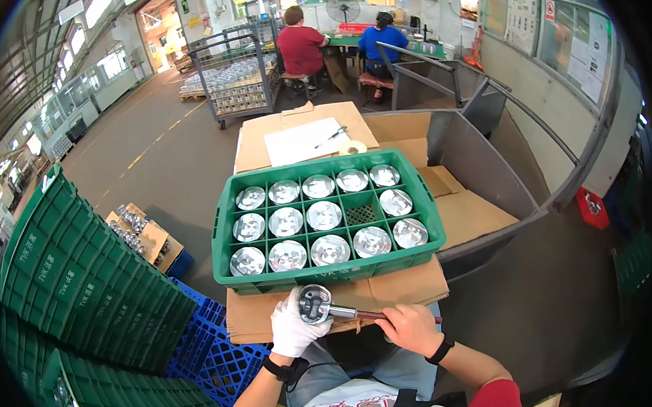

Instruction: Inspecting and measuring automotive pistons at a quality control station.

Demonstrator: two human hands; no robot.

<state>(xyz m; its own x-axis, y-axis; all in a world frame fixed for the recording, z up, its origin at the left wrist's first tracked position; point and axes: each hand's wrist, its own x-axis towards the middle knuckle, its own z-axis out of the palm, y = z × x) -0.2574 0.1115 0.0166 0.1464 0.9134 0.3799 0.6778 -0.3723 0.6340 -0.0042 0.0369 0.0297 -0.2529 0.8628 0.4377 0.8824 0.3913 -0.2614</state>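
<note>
— What's the biggest thing in front of the person right now?

— A stack of green crates (87,290) down on their left, with a blue crate (212,349) beside it. Dead ahead, a green tray (330,273) sits on flattened cardboard (397,292), divided into compartments, three rows of five.

— Full?

— Nearly. Shiny round metal parts (324,215) sit one to a compartment, flat faces up; one compartment in the middle row, fourth from the left, is bare, so you see the mesh floor.

— And beyond it?

— A sheet of paper (304,140) with a pen on more cardboard, a roll of tape at its corner, grey metal partitions to the right. Far back, two people sit at a table with their backs turned, and a wire cart carries more metal parts.

— Now the hands?

— Left hand (294,329), white glove, fingers curled around one metal part (313,304), held just below the tray's near edge, over the cardboard. Right hand (410,328), bare, is closed around the reddish handle of a slim tool (350,313); its metal tip reaches left and meets the part.

— Wrists?

— A dark band on each
</note>
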